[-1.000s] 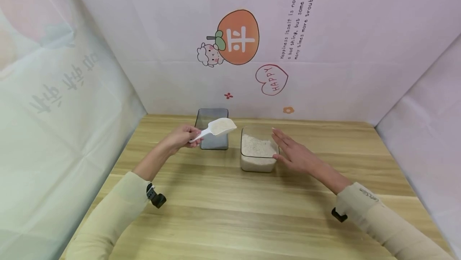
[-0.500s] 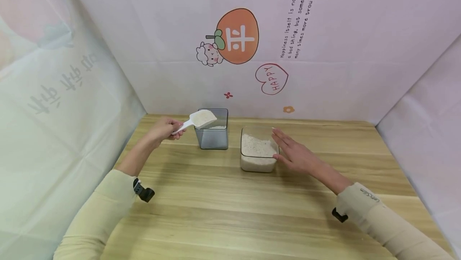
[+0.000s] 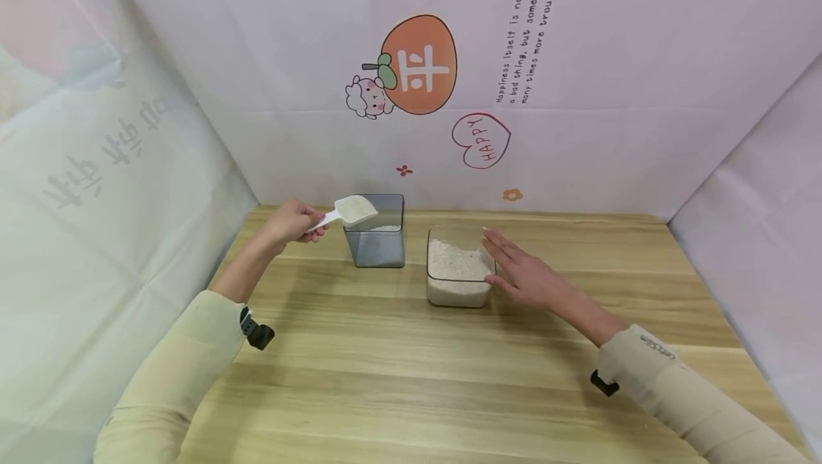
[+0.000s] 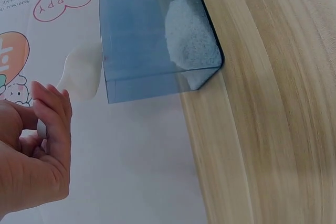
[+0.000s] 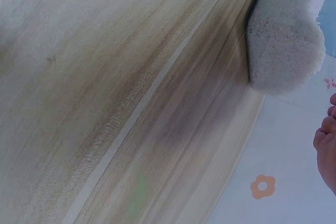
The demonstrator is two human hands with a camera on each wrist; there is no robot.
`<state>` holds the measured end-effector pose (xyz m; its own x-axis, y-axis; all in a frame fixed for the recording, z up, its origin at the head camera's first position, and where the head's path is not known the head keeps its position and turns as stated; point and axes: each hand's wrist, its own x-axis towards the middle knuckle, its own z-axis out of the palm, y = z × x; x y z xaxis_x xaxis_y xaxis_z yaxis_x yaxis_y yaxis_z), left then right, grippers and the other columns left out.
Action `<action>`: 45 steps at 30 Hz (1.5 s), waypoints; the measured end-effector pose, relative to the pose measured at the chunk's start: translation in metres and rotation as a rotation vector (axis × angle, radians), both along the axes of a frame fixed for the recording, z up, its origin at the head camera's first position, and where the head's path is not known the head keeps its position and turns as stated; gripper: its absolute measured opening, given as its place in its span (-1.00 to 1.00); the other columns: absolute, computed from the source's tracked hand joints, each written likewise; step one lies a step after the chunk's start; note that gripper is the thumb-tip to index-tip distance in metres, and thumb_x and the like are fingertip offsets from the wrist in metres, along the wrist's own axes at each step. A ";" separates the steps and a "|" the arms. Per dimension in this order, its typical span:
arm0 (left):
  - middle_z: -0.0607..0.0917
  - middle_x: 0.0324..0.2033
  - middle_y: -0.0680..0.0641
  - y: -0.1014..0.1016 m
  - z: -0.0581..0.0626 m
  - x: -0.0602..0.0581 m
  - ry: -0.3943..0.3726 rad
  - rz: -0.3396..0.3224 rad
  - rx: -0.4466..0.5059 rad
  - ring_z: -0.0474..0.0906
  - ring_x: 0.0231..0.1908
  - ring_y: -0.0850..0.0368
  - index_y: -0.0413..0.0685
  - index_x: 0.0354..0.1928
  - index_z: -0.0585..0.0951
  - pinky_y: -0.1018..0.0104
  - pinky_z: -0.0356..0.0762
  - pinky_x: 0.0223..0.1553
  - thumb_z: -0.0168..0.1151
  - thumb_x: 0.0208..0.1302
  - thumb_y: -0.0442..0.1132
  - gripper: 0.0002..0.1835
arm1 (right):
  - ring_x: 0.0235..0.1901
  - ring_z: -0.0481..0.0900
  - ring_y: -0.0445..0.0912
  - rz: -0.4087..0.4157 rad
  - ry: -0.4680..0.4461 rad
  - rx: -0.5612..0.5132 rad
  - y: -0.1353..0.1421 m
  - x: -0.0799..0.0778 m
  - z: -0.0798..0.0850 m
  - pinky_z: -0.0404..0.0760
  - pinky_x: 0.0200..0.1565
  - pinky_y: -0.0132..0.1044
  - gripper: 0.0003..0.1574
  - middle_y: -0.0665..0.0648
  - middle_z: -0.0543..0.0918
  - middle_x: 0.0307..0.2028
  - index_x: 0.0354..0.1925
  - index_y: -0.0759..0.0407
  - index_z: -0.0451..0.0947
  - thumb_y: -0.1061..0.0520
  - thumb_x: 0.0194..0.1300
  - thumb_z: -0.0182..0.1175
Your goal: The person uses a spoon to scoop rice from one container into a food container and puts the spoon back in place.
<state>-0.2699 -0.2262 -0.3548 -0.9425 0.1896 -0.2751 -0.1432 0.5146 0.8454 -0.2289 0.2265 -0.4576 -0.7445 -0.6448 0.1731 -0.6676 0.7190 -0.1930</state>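
My left hand point(image 3: 295, 224) pinches the handle of a white plastic scoop point(image 3: 354, 210), which is heaped with fine white rice-like grain. The scoop's bowl hangs about level at the rim of a blue-grey see-through container point(image 3: 379, 248). In the left wrist view the container point(image 4: 139, 35) shows white grain point(image 4: 191, 38) at its bottom, and the scoop point(image 4: 84, 72) is just beyond its open edge. My right hand point(image 3: 523, 275) has its fingers straight, touching the right side of a clear square container point(image 3: 458, 294). Grain point(image 5: 286, 35) fills much of that container, sloping down inside.
Both containers stand side by side near the back edge of a wood-grain table point(image 3: 411, 378), a small gap between them. A white printed cloth point(image 3: 308, 93) rises behind and along both sides. Dark wrist cameras point(image 3: 259, 335) are strapped over the sleeves.
My left hand has carried the loaded scoop leftward from between the two containers to the blue-grey one's rim; in the last half second it barely shifts. My right hand stays put.
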 end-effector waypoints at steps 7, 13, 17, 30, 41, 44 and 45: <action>0.61 -0.60 0.08 0.000 -0.002 -0.004 0.016 -0.004 -0.030 0.51 -0.62 0.37 -0.67 0.07 0.49 0.60 0.49 -0.54 -0.10 0.54 -0.35 -0.61 | 0.52 0.05 0.21 0.004 -0.002 -0.006 -0.002 0.000 0.003 0.41 0.30 0.15 -0.08 0.33 -0.01 0.56 0.55 0.31 -0.06 -0.15 0.53 0.02; 0.61 -0.61 0.08 0.000 -0.002 -0.004 0.028 -0.009 -0.040 0.51 -0.63 0.38 -0.69 0.05 0.49 0.60 0.51 -0.54 -0.10 0.53 -0.37 -0.62 | 0.53 0.04 0.20 0.005 -0.003 0.000 -0.001 -0.002 0.000 0.39 0.33 0.14 -0.08 0.31 -0.03 0.57 0.55 0.31 -0.07 -0.15 0.53 0.01; 0.60 -0.61 0.08 0.002 -0.001 -0.005 0.047 -0.014 -0.054 0.51 -0.64 0.38 -0.69 0.02 0.50 0.60 0.52 -0.54 -0.09 0.54 -0.37 -0.63 | 0.53 0.05 0.20 0.007 0.002 -0.007 0.000 -0.002 -0.002 0.37 0.34 0.13 -0.08 0.31 -0.02 0.56 0.55 0.32 -0.06 -0.15 0.53 0.02; 0.61 -0.60 0.03 0.009 0.003 -0.005 0.100 -0.028 -0.089 0.50 -0.64 0.37 -0.69 -0.03 0.53 0.58 0.52 -0.56 -0.05 0.51 -0.38 -0.65 | 0.52 0.06 0.20 0.000 -0.005 -0.001 -0.001 -0.002 -0.002 0.39 0.32 0.13 -0.07 0.30 -0.04 0.57 0.56 0.29 -0.09 -0.16 0.53 0.00; 0.61 -0.61 0.01 0.008 0.008 -0.006 0.115 -0.021 -0.162 0.52 -0.63 0.33 -0.66 -0.02 0.55 0.54 0.55 -0.54 -0.07 0.52 -0.37 -0.64 | 0.53 0.05 0.21 0.002 -0.018 0.003 -0.001 -0.002 -0.001 0.39 0.33 0.14 -0.07 0.29 -0.06 0.57 0.56 0.28 -0.09 -0.18 0.54 -0.01; 0.62 -0.61 0.01 0.008 0.008 -0.006 0.137 -0.023 -0.194 0.52 -0.64 0.32 -0.64 -0.05 0.58 0.54 0.54 -0.55 -0.05 0.51 -0.37 -0.65 | 0.53 0.05 0.21 0.000 -0.019 -0.004 -0.001 -0.002 -0.001 0.39 0.32 0.15 -0.07 0.29 -0.06 0.57 0.56 0.29 -0.09 -0.17 0.54 -0.01; 0.62 -0.61 0.00 0.008 0.008 -0.006 0.144 -0.023 -0.203 0.53 -0.64 0.32 -0.64 -0.06 0.58 0.54 0.53 -0.56 -0.04 0.51 -0.36 -0.65 | 0.53 0.04 0.21 -0.001 -0.019 -0.005 -0.001 -0.002 -0.002 0.40 0.32 0.15 -0.07 0.29 -0.06 0.58 0.56 0.29 -0.09 -0.17 0.53 -0.01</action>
